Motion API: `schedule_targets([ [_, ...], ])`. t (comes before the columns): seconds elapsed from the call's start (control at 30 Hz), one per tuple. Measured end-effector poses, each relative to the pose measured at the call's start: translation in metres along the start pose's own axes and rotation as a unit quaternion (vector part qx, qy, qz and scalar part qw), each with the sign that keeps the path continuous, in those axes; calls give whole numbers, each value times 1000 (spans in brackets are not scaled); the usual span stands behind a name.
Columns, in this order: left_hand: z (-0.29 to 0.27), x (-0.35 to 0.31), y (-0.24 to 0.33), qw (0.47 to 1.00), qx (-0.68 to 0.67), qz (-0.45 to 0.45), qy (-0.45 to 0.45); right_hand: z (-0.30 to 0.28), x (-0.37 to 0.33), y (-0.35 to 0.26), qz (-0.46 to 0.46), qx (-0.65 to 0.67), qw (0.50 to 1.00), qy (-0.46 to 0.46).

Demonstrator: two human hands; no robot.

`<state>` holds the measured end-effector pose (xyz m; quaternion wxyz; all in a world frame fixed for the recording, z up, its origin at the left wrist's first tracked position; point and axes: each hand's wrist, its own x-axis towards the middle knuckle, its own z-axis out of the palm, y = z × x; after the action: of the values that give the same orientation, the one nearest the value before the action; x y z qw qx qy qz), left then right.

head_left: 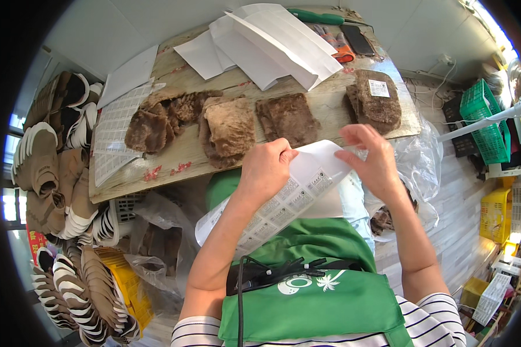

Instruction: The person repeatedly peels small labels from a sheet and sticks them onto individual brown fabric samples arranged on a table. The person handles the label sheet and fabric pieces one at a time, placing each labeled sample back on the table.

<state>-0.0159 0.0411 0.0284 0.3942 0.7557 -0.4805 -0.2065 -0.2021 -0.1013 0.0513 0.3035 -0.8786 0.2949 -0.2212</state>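
Observation:
My left hand (pixel 267 168) is closed on a white sheet of printed labels (pixel 283 202), pinching its upper edge between thumb and bent fingers. The sheet curves down over my green apron (pixel 312 306). The top part of the sheet is bare of labels. At its right corner is my right hand (pixel 371 159), thumb against the edge and fingers bent, with a gap between thumb and forefinger. On the table, brown fleece pieces lie in piles: a loose heap (pixel 162 121), a stack (pixel 228 127), a flat piece (pixel 287 118) and a right-hand stack (pixel 378 107) bearing a white label.
White papers (pixel 260 43), a phone (pixel 358 40), gloves (pixel 336 43) and a green-handled tool (pixel 315 16) lie on the worn wooden table (pixel 341 113). Brown shoe parts (pixel 43 173) are stacked at left. Plastic bags (pixel 414 162), a green crate (pixel 485 124) and a yellow crate (pixel 495 215) stand at right.

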Motion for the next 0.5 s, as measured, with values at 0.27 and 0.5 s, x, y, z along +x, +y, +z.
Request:
schedule_targets([
  [0.27,-3,-15,8,996,-37,71,-45,27,-12,9,153,468,869,-51],
  [0.5,-4,-22,8,990,-22,22,-139,34,-13,7,120,364,924,-8],
])
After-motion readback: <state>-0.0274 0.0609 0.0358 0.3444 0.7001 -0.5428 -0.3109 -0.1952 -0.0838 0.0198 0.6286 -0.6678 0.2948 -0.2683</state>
